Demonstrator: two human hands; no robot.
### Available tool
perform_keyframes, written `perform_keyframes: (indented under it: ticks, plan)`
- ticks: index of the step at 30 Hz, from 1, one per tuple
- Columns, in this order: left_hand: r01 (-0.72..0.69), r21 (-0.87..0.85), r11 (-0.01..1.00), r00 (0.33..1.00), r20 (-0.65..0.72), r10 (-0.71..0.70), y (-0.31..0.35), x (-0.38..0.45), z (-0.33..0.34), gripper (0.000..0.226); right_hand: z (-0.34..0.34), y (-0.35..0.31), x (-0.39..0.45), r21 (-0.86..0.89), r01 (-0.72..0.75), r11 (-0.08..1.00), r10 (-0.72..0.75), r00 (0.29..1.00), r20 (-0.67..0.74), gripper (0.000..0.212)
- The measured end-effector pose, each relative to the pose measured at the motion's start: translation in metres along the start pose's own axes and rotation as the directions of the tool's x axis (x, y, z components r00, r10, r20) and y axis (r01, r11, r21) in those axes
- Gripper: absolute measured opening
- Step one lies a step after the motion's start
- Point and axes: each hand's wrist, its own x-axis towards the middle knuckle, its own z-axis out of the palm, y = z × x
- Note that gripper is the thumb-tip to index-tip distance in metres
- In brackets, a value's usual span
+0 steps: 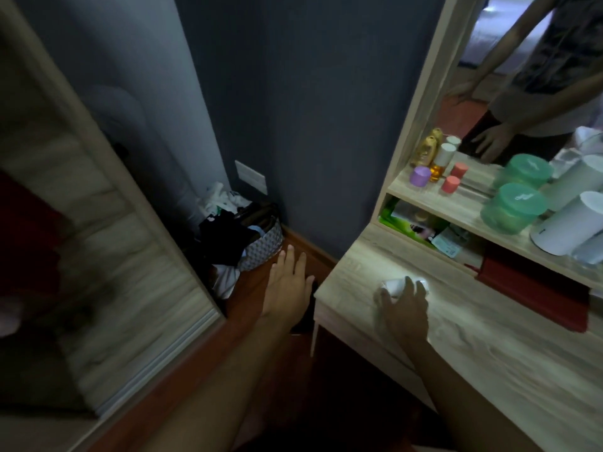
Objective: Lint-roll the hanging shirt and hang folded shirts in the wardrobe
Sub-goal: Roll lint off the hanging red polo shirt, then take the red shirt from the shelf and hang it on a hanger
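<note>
left hand (288, 282): flat, fingers spread | right hand (403, 305): fingers curled, gripping

white object (396, 286) half hidden under right hand (404, 308), wardrobe door (107, 256) blurred

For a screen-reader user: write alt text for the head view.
The right hand closes on a small white object on a wooden dressing table; the left hand hangs open beside it. Bottles stand before a mirror.
</note>
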Motion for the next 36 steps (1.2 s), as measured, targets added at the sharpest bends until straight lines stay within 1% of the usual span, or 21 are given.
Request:
perform_keyframes:
  ticks: [2, 4, 6, 8, 11, 13, 16, 18, 19, 21, 24, 26, 28, 31, 34, 36]
  plan:
    - [0.034, -0.001, 0.999, 0.999, -0.010, -0.034, -0.021, -0.006, -0.014, 0.054, 0.020, -0.035, -0.005, -0.047, 0.166, 0.985, -0.161, 0.983, 0.087, 0.069]
    - [0.063, 0.012, 0.998, 0.997, -0.050, -0.063, -0.050, -0.013, -0.031, 0.054, 0.040, -0.077, -0.016, -0.102, 0.319, 0.942, -0.300, 0.940, 0.165, 0.069]
    - [0.110, 0.031, 0.993, 0.990, -0.095, -0.107, -0.083, -0.021, -0.054, 0.056, 0.058, -0.126, -0.033, -0.153, 0.480, 0.864, -0.442, 0.868, 0.226, 0.071]
    - [0.172, 0.050, 0.984, 0.973, -0.165, -0.162, -0.125, -0.030, -0.082, 0.058, 0.074, -0.180, -0.057, -0.155, 0.617, 0.772, -0.558, 0.774, 0.300, 0.073]
    - [0.224, 0.042, 0.974, 0.941, -0.269, -0.205, -0.173, -0.043, -0.128, 0.069, 0.089, -0.248, -0.085, -0.074, 0.730, 0.680, -0.673, 0.661, 0.332, 0.072]
    - [0.255, 0.040, 0.966, 0.899, -0.379, -0.221, -0.212, -0.057, -0.170, 0.073, 0.099, -0.306, -0.109, -0.005, 0.784, 0.621, -0.742, 0.590, 0.320, 0.071]
    - [0.294, 0.064, 0.954, 0.801, -0.560, -0.209, -0.267, -0.074, -0.245, 0.064, 0.102, -0.403, -0.144, 0.121, 0.853, 0.507, -0.851, 0.473, 0.228, 0.070]
    - [0.298, 0.100, 0.949, 0.732, -0.662, -0.160, -0.299, -0.083, -0.298, 0.058, 0.093, -0.468, -0.166, 0.212, 0.879, 0.428, -0.903, 0.407, 0.138, 0.069]
    - [0.296, 0.125, 0.947, 0.696, -0.707, -0.124, -0.312, -0.088, -0.325, 0.056, 0.087, -0.497, -0.178, 0.251, 0.883, 0.397, -0.918, 0.386, 0.094, 0.068]
    - [0.292, 0.179, 0.940, 0.625, -0.779, -0.046, -0.333, -0.096, -0.380, 0.052, 0.069, -0.555, -0.197, 0.311, 0.892, 0.329, -0.937, 0.349, -0.009, 0.067]
    - [0.292, 0.287, 0.912, 0.549, -0.831, 0.085, -0.350, -0.101, -0.452, 0.048, 0.041, -0.628, -0.220, 0.341, 0.917, 0.206, -0.945, 0.277, -0.175, 0.065]
    - [0.314, 0.350, 0.882, 0.510, -0.846, 0.154, -0.355, -0.102, -0.494, 0.048, 0.023, -0.669, -0.232, 0.330, 0.937, 0.118, -0.938, 0.214, -0.272, 0.065]
    - [0.355, 0.398, 0.846, 0.471, -0.858, 0.206, -0.357, -0.102, -0.530, 0.049, 0.002, -0.705, -0.240, 0.312, 0.948, 0.068, -0.933, 0.171, -0.316, 0.061]
    - [0.417, 0.446, 0.792, 0.430, -0.864, 0.260, -0.358, -0.101, -0.574, 0.050, -0.028, -0.752, -0.243, 0.237, 0.971, -0.009, -0.927, 0.081, -0.366, 0.059]
    - [0.485, 0.483, 0.729, 0.432, -0.857, 0.280, -0.363, -0.096, -0.614, 0.051, -0.056, -0.794, -0.240, 0.181, 0.982, -0.049, -0.926, 0.023, -0.378, 0.059]
    - [0.524, 0.490, 0.697, 0.433, -0.858, 0.277, -0.371, -0.087, -0.640, 0.050, -0.069, -0.818, -0.236, 0.174, 0.982, -0.071, -0.923, 0.001, -0.384, 0.059]
